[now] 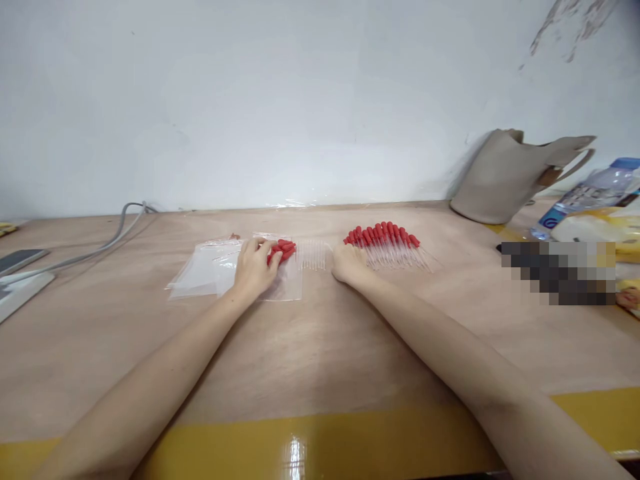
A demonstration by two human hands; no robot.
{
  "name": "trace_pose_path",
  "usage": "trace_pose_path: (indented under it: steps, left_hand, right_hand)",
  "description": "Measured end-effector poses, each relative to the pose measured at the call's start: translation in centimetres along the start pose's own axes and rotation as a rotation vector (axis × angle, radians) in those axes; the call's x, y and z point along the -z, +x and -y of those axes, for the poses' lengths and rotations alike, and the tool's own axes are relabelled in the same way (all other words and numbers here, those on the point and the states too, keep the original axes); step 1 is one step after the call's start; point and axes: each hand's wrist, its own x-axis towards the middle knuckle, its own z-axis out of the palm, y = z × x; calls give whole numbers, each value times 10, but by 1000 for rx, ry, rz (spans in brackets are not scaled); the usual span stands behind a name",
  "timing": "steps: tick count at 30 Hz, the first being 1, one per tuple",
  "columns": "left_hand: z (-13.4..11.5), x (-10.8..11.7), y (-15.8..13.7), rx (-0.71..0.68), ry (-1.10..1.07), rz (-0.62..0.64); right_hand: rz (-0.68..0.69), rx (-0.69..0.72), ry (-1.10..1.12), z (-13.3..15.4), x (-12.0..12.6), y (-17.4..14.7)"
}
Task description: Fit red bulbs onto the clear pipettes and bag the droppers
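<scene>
My left hand (254,265) is curled around the red rubber bulbs (283,251) of a bunch of droppers. Their clear, thin tubes (313,255) appear to stretch rightward from the bulbs, side by side. Beneath that hand lies a clear plastic bag (293,288). At the right end of the tubes, my right hand (349,263) is closed with its fingers folded in; what they hold, if anything, is hidden. Just right of it, several red-bulbed droppers (384,241) lie fanned on the table, bulbs toward the wall and tubes toward me.
A stack of clear plastic bags (197,270) lies left of my left hand. Grey cables (120,227) and a phone (23,260) are at far left. On the right stand a beige jug-like container (500,177) and a water bottle (580,197). The wall closes off the table's back.
</scene>
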Motion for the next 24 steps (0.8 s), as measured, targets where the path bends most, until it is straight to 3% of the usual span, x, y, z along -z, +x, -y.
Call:
trace_pose_path:
  steps: [5,10,14,17,24]
  left_hand:
    - [19,-11,3,53,11,141]
    - [18,-18,4,34,-55,253]
    - [14,-17,4,77,-91,199]
    - [13,-16,4,92,-101,146]
    - [10,-13,3,80,-144,79]
  right_hand:
    - [-100,102,-49,-12,7,-25]
    - [-355,366,-98,-50,2,-54]
    - [-468,534,-88,-84,-6,-61]
    - [-559,550,-25,-98,-10,-56]
    - [-576,573,51,-97,-12,-57]
